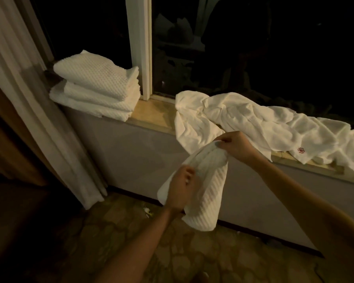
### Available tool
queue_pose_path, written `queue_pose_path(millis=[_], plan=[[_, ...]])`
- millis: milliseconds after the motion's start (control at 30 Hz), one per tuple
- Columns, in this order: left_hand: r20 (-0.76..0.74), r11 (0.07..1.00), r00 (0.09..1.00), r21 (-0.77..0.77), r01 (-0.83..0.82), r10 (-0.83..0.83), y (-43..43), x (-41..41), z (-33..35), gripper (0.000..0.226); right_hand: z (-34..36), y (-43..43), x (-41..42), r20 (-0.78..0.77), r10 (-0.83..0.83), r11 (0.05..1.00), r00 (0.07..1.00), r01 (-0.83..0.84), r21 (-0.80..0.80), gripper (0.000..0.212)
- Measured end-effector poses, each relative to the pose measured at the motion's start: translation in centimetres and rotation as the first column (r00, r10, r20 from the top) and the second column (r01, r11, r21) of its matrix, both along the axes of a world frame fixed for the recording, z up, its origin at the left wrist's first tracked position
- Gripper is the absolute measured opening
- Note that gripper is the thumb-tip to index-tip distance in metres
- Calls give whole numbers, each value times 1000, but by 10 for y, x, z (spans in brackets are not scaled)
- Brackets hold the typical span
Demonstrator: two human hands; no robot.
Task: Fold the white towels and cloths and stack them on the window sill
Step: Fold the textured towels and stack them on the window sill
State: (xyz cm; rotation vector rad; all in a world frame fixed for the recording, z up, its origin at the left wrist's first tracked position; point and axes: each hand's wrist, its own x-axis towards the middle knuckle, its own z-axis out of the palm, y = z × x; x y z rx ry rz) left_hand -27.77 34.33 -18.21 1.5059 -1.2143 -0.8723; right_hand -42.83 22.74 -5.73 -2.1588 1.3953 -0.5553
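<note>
A small ribbed white towel (207,193) hangs in the air below the window sill (151,113), held by both hands. My right hand (236,147) pinches its upper corner. My left hand (182,187) grips its left edge lower down. A stack of folded textured white towels (96,86) rests on the sill at the left. A heap of crumpled, unfolded white cloths (260,123) spreads along the sill to the right, one with a small red flower mark (301,150), and part of it droops over the sill's front edge.
A pale curtain (35,94) hangs at the left down to the floor. A white window post (139,43) rises between the stack and the heap, with dark glass behind. The patterned floor (131,231) lies below the wall under the sill.
</note>
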Motion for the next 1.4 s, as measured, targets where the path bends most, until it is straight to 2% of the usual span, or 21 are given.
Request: queue_pose_path(millis=[67, 100, 167, 200, 400, 600, 733, 833, 867, 900, 967, 1000, 1067, 1133, 1200, 1300, 1400], plan=[[39, 994, 999, -101, -34, 38, -20, 16, 9, 29, 7, 4, 1, -27, 33, 999, 999, -34, -24, 16], [42, 995, 999, -99, 34, -30, -30, 23, 15, 35, 10, 6, 1, -32, 54, 998, 998, -55, -31, 16], [25, 978, 978, -15, 209, -209, -47, 31, 30, 29, 15, 9, 3, -34, 93, 994, 995, -95, -47, 16], [38, 970, 969, 7, 242, -242, -52, 32, 34, 23, 18, 10, 4, -39, 104, 993, 994, -106, -52, 16], [182, 979, 977, -150, 140, -112, -55, 40, 34, 13, 29, 10, 4, -43, 132, 989, 990, -134, -58, 16], [222, 972, 955, -88, 218, -194, -69, 62, 56, 16, 44, 10, -3, -61, 162, 984, 985, -166, -61, 17], [495, 927, 834, -135, 350, -243, -73, 86, 52, 18, 51, 9, -7, -54, 188, 981, 981, -190, -31, 15], [710, 958, 695, -105, 266, -115, -73, 105, 41, 34, 58, 8, -15, -4, 181, 983, 983, -181, -32, 15], [720, 970, 690, -101, 220, -81, -72, 106, 38, 35, 62, 7, -18, 35, 172, 985, 984, -171, -35, 16], [658, 977, 748, -92, 192, -85, -69, 103, 41, 33, 65, 6, -21, 77, 164, 986, 984, -161, -40, 16], [323, 967, 921, -57, 249, -218, -57, 83, 55, 25, 71, 4, -24, 136, 151, 988, 979, -145, -47, 16], [169, 951, 942, -61, 302, -289, -53, 70, 62, 22, 73, 3, -24, 151, 148, 989, 977, -143, -44, 16], [127, 927, 923, -49, 373, -365, -51, 44, 70, 27, 74, 1, -20, 139, 153, 988, 978, -148, -45, 15], [167, 940, 928, -23, 341, -333, -54, 28, 71, 34, 73, -1, -17, 94, 153, 988, 984, -149, -47, 16], [129, 954, 948, -38, 298, -291, -59, 26, 69, 18, 72, -2, -18, 71, 151, 988, 986, -149, -42, 16], [26, 951, 952, -51, 306, -305, -66, 41, 69, 27, 70, -1, -22, 13, 139, 989, 990, -138, -50, 16], [-11, 925, 925, 24, 379, -379, -72, 61, 85, 15, 70, 0, -26, -3, 121, 991, 993, -121, -53, 17]])
